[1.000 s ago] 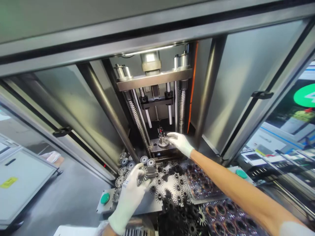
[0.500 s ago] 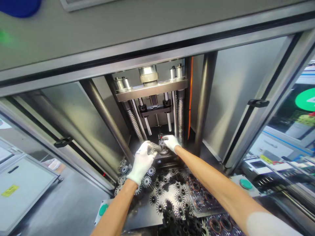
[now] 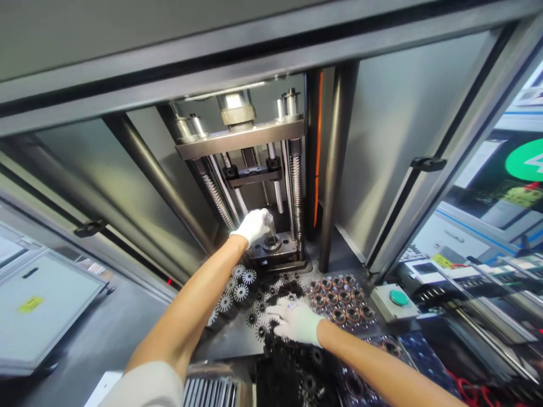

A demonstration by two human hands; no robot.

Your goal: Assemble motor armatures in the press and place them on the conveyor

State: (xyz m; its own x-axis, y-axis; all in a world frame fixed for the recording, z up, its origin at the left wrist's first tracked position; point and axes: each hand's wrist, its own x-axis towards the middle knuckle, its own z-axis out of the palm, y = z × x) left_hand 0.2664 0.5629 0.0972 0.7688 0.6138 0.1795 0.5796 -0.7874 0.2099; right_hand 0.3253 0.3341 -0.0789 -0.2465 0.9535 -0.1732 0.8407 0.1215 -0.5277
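Note:
My left hand (image 3: 253, 226), in a white glove, is closed around the upper part of a slotted metal core (image 3: 271, 227). The core stands upright on the round seat of the press fixture (image 3: 272, 244); the fingers partly hide it. Lower and to the right, my gloved right hand (image 3: 294, 321) reaches down over a pile of black star-shaped toothed end pieces (image 3: 262, 332). Its fingers are extended and apart, with the tips among the pieces. Several grey slotted cores (image 3: 241, 292) lie stacked left of the pile.
A steel press plate (image 3: 241, 141) on guide rods hangs above the fixture, between thick columns (image 3: 333, 169). At right are a clear tray of copper-coloured rings (image 3: 338, 316) and a green button box (image 3: 399, 298). Metal shafts (image 3: 210, 392) lie in a bin at the bottom.
My right hand has left the fixture and moved down to the black pieces. The core in my left hand, tilted before, now stands upright at the fixture. The view has shifted.

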